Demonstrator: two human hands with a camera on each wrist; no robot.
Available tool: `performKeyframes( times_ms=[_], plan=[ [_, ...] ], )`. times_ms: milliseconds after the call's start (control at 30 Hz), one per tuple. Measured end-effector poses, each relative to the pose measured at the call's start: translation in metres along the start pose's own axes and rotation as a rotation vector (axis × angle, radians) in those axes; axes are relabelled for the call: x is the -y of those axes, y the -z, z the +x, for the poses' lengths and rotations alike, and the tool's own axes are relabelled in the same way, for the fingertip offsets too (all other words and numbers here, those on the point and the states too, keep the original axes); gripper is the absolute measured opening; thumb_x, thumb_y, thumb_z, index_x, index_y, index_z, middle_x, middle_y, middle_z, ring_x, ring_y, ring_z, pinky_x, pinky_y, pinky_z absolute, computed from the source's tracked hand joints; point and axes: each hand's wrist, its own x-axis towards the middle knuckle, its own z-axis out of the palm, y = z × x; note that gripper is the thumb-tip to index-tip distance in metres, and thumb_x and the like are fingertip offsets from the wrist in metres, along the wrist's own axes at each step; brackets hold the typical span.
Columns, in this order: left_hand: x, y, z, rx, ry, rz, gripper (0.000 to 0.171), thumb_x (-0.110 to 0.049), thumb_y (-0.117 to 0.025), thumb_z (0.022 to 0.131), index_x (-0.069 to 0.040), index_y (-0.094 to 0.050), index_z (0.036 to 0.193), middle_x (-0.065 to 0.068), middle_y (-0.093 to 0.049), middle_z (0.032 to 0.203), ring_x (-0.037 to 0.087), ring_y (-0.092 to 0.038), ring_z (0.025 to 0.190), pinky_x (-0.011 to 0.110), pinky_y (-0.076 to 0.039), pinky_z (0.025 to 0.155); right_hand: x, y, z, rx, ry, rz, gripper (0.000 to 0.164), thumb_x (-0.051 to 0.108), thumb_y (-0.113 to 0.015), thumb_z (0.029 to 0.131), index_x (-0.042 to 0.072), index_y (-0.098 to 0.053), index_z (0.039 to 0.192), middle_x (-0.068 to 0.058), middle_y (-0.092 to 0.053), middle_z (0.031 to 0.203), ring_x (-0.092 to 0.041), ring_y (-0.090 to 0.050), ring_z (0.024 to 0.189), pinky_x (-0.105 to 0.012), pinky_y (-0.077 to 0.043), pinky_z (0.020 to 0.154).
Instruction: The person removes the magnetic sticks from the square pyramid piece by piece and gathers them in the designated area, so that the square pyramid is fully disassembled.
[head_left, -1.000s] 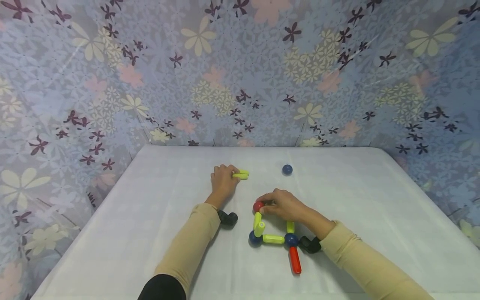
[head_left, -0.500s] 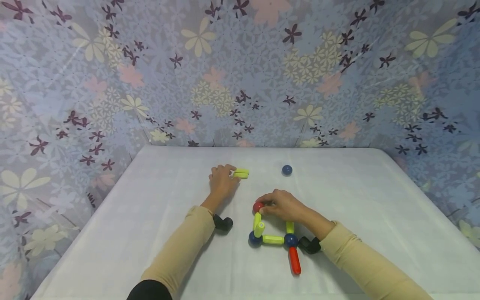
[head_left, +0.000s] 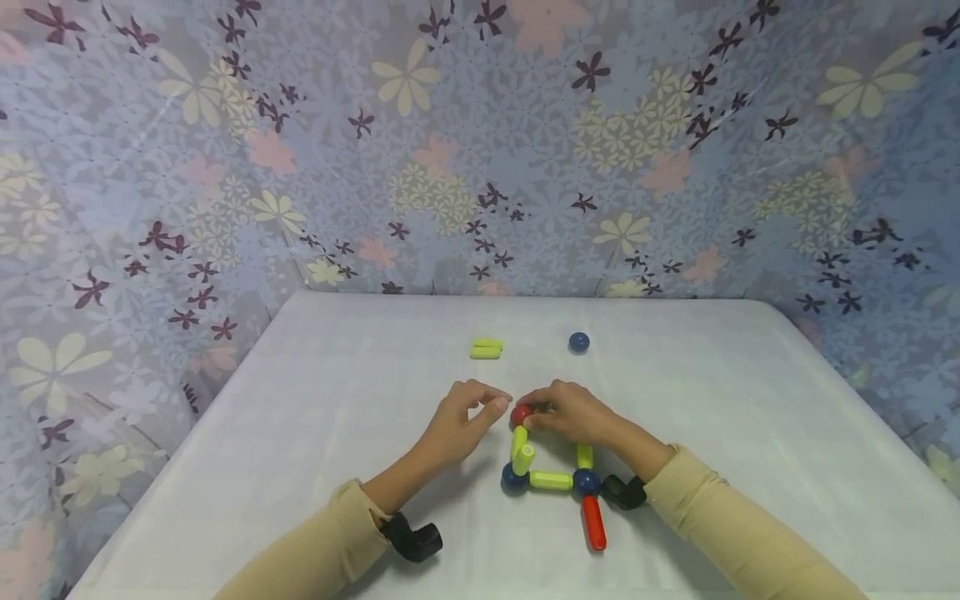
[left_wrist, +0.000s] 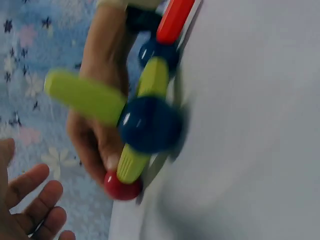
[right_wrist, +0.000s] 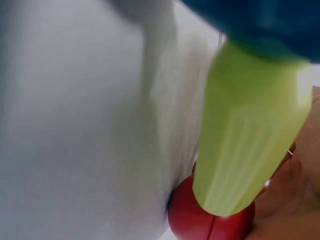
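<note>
Partly assembled rod-and-ball figure on a white table [head_left: 712, 392]. The right hand [head_left: 573, 414] pinches the red ball [head_left: 519, 416] at the figure's far left corner between thumb and fingers. The left hand [head_left: 461, 421] holds nothing; its fingers are loosely extended, the tips just beside the red ball. A yellow-green side rod [head_left: 518, 439] joins this ball to the near-left blue ball [head_left: 513, 478], from which a raised yellow-green rod [head_left: 523, 459] projects upward. A yellow-green cross rod [head_left: 551, 481] links that ball to the near-right blue ball [head_left: 587, 482]. The latter also bears a red rod [head_left: 594, 523], directed toward the person, and a yellow-green far rod [head_left: 585, 456], directed away and partly covered by the right hand. Farther back lie two loose yellow-green rods [head_left: 486, 352], side by side, and, to their right and apart from them, a loose blue ball [head_left: 579, 342]. Behind the table hangs a floral cloth [head_left: 442, 125].
</note>
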Motion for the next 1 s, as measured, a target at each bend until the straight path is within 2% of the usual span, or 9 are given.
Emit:
performKeyframes(
  times_ms=[100, 200, 300, 400, 500, 633, 800, 1000],
  plan=[
    [-0.004, -0.003, -0.016, 0.059, -0.069, -0.038, 0.028, -0.03, -0.059, 0.092, -0.012, -0.066, 0.112, 0.002, -0.066, 0.108, 0.019, -0.05, 0.103, 0.044, -0.041, 0.092, -0.001, 0.0, 0.0, -0.004, 0.03, -0.012, 0.033, 0.028, -0.069, 0.085, 0.019, -0.067, 0.117, 0.01, -0.07, 0.094, -0.011, -0.051, 0.081, -0.028, -0.041, 0.072],
    [-0.006, -0.008, -0.026, 0.114, -0.109, -0.033, 0.033, -0.027, -0.067, 0.086, -0.011, -0.064, 0.115, 0.003, -0.065, 0.109, 0.019, -0.049, 0.103, 0.04, -0.041, 0.09, -0.002, 0.0, -0.001, -0.013, 0.048, -0.025, 0.032, 0.027, -0.069, 0.084, 0.019, -0.068, 0.115, 0.01, -0.07, 0.092, -0.011, -0.051, 0.079, -0.027, -0.04, 0.07],
    [-0.008, -0.012, -0.031, 0.146, -0.107, 0.012, 0.039, -0.03, -0.073, 0.081, -0.014, -0.064, 0.115, -0.001, -0.065, 0.109, 0.019, -0.048, 0.102, 0.034, -0.039, 0.089, -0.002, 0.0, -0.001, -0.021, 0.055, -0.027, 0.032, 0.027, -0.069, 0.084, 0.019, -0.068, 0.115, 0.011, -0.069, 0.089, -0.012, -0.05, 0.079, -0.028, -0.039, 0.07],
    [-0.011, -0.016, -0.033, 0.156, -0.094, 0.07, 0.036, -0.032, -0.074, 0.079, -0.017, -0.065, 0.111, -0.005, -0.066, 0.107, 0.018, -0.049, 0.1, 0.03, -0.036, 0.088, -0.002, 0.0, -0.001, -0.02, 0.055, -0.031, 0.032, 0.028, -0.069, 0.084, 0.019, -0.068, 0.115, 0.012, -0.068, 0.087, -0.012, -0.049, 0.079, -0.028, -0.039, 0.07],
    [-0.013, -0.018, -0.034, 0.138, -0.106, 0.117, 0.031, -0.03, -0.075, 0.078, -0.019, -0.066, 0.106, -0.005, -0.067, 0.104, 0.016, -0.05, 0.097, 0.032, -0.036, 0.088, -0.002, -0.001, 0.0, -0.021, 0.05, -0.035, 0.031, 0.028, -0.069, 0.084, 0.021, -0.068, 0.114, 0.012, -0.068, 0.087, -0.012, -0.049, 0.08, -0.028, -0.039, 0.071],
    [-0.015, -0.019, -0.034, 0.084, -0.134, 0.164, 0.024, -0.025, -0.076, 0.077, -0.018, -0.068, 0.099, -0.005, -0.069, 0.096, 0.011, -0.051, 0.093, 0.032, -0.036, 0.085, -0.001, -0.002, 0.001, -0.026, 0.046, -0.03, 0.029, 0.028, -0.069, 0.084, 0.023, -0.069, 0.113, 0.013, -0.069, 0.09, -0.011, -0.05, 0.082, -0.028, -0.04, 0.073],
    [-0.014, -0.02, -0.036, 0.025, -0.162, 0.229, 0.018, -0.023, -0.075, 0.077, -0.017, -0.069, 0.093, -0.006, -0.07, 0.091, 0.011, -0.053, 0.091, 0.031, -0.035, 0.081, -0.001, -0.002, 0.0, -0.025, 0.045, -0.015, 0.031, 0.028, -0.069, 0.084, 0.021, -0.068, 0.114, 0.011, -0.07, 0.095, -0.011, -0.05, 0.082, -0.029, -0.042, 0.074],
    [-0.01, -0.013, -0.032, -0.013, -0.101, 0.253, 0.017, -0.023, -0.074, 0.079, -0.019, -0.07, 0.095, -0.007, -0.071, 0.092, 0.011, -0.054, 0.091, 0.034, -0.036, 0.084, -0.001, 0.0, -0.008, -0.055, 0.046, -0.032, 0.036, 0.029, -0.068, 0.085, 0.017, -0.065, 0.119, 0.003, -0.07, 0.11, -0.013, -0.058, 0.096, -0.036, -0.048, 0.083]
  ],
)
